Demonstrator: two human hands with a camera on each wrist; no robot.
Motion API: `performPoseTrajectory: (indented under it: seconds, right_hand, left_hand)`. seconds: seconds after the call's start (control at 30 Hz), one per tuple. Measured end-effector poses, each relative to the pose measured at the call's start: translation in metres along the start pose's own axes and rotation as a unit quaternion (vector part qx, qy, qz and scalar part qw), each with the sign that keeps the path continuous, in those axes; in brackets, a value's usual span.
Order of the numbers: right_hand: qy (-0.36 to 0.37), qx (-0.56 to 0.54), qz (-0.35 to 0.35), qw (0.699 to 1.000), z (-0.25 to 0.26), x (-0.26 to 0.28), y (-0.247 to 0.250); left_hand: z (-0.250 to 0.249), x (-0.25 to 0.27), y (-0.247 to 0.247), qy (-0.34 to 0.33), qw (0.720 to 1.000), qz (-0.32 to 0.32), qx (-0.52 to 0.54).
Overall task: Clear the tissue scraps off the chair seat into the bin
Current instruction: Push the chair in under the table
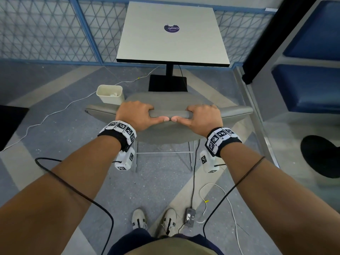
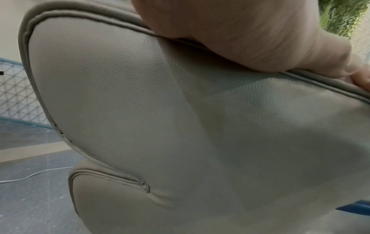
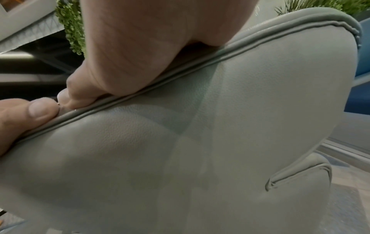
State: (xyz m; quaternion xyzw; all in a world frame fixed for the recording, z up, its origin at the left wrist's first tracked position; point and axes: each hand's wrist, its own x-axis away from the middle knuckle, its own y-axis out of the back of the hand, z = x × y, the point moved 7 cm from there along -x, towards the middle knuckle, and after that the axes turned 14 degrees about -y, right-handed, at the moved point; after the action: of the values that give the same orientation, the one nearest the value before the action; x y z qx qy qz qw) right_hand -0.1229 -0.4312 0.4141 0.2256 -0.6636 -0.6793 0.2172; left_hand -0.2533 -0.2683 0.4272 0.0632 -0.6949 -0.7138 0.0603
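Note:
A grey padded chair point(image 1: 169, 100) stands in front of me, seen from behind. My left hand point(image 1: 137, 115) grips the top edge of its backrest point(image 1: 170, 113), fingers over the front and thumb behind. My right hand point(image 1: 201, 116) grips the same edge beside it, and the two thumb tips nearly touch. The wrist views show the grey leather back point(image 2: 180, 126) point(image 3: 200, 142) close up under each palm. A cream bin point(image 1: 109, 94) stands on the floor by the chair's front left corner, with white tissue scraps point(image 1: 114, 94) inside. The backrest and my hands hide most of the seat; I see no scraps on it.
A square white table point(image 1: 173, 35) on a black pedestal base point(image 1: 167, 82) stands just beyond the chair. White and black cables point(image 1: 55, 112) run across the floor, with a power adapter point(image 1: 190, 217) near my feet. Blue benches point(image 1: 311, 85) lie to the right, a mesh fence point(image 1: 46, 30) behind.

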Motion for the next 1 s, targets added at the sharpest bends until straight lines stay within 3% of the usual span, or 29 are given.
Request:
performPoseTrajectory:
  seconds: [0.43, 1.0]
  right_hand:
    - [-0.002, 0.002, -0.034, 0.999, -0.010, -0.081, 0.005]
    - [-0.010, 0.003, -0.035, 0.999, -0.037, -0.228, -0.003]
  left_hand:
    - [0.036, -0.087, -0.006, 0.003, 1.000, -0.027, -0.003]
    - [0.075, -0.224, -0.008, -0.006, 0.999, -0.030, -0.014]
